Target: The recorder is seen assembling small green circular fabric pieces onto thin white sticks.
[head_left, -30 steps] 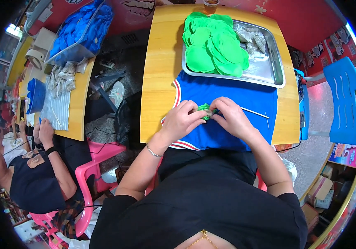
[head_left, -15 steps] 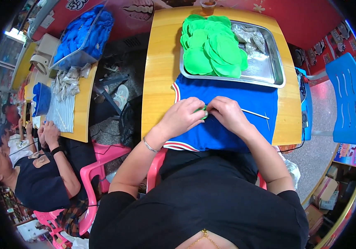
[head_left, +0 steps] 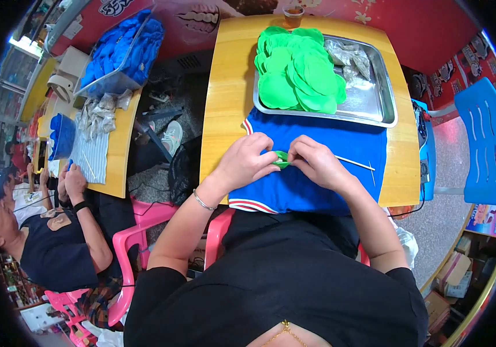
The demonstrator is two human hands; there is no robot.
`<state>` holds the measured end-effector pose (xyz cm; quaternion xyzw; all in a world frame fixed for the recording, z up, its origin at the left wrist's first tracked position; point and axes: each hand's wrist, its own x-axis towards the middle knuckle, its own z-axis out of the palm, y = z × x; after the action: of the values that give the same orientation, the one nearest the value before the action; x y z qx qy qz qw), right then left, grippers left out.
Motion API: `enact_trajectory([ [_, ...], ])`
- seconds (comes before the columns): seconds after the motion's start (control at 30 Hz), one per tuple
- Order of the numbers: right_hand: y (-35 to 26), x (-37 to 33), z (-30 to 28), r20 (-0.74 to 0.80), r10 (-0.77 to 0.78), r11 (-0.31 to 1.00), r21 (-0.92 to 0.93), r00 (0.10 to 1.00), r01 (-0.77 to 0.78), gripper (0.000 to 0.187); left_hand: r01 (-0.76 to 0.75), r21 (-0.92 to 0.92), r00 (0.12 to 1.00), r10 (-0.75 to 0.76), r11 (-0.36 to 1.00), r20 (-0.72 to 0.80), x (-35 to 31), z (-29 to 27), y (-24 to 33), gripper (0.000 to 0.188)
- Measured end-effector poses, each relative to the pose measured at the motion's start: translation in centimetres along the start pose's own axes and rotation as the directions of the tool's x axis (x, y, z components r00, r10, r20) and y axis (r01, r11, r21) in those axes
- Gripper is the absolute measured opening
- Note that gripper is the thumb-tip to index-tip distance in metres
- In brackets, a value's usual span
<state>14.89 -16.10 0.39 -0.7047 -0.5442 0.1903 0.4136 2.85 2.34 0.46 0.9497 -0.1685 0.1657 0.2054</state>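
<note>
Between my two hands is a small folded green fabric piece (head_left: 281, 159), with something pale showing at its opening. My left hand (head_left: 249, 156) pinches its left end, and my right hand (head_left: 315, 160) pinches its right end. Both hands are above a blue cloth garment (head_left: 317, 194) with striped trim, spread on the table. A thin white stick (head_left: 355, 163) lies on the cloth beside my right hand. Beyond, a heap of flat green fabric pieces (head_left: 297, 72) fills the left part of a metal tray (head_left: 383, 110).
Clear plastic bags of greyish contents (head_left: 349, 58) lie in the tray. A cup of brown liquid (head_left: 293, 16) stands at the table's (head_left: 225, 69) far edge. To the left, a person (head_left: 57, 243) works at another table with a bin of blue pieces (head_left: 123, 52). A blue chair (head_left: 482, 139) stands right.
The green piece has turned and opened slightly between my fingers, showing more of itself. My left hand has shifted a little. The view has moved slightly.
</note>
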Motion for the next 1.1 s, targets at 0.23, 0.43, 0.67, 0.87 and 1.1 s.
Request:
enact_trajectory([
  [0.23, 0.0, 0.2, 0.0, 0.024, -0.162, 0.960, -0.228, 0.986, 0.164, 0.012, 0.120, -0.157, 0.993, -0.121, 0.980, 0.005, -0.6, 0.8, -0.4, 0.025],
  [0.43, -0.4, 0.6, 0.4, 0.032, -0.265, 0.890, -0.375, 0.964, 0.258, 0.014, 0.198, -0.269, 0.977, -0.213, 0.943, -0.027, -0.8, 1.3, -0.4, 0.027],
  [0.67, 0.1, 0.5, 0.1, 0.038, -0.260, 0.859, -0.447, 0.965, 0.249, 0.017, 0.193, -0.227, 0.978, -0.204, 0.955, -0.027, -0.8, 1.0, -0.2, 0.026],
  [0.87, -0.7, 0.6, -0.1, 0.179, -0.165, 0.773, -0.588, 0.970, 0.240, 0.017, 0.111, -0.090, 0.993, -0.107, 0.990, 0.049, -0.4, 0.4, 0.0, 0.027],
  [1.1, -0.3, 0.9, 0.2, 0.158, -0.240, 0.791, -0.541, 0.958, 0.287, 0.024, 0.085, -0.112, 0.994, -0.076, 0.990, 0.080, 0.0, 0.1, -0.3, 0.028],
])
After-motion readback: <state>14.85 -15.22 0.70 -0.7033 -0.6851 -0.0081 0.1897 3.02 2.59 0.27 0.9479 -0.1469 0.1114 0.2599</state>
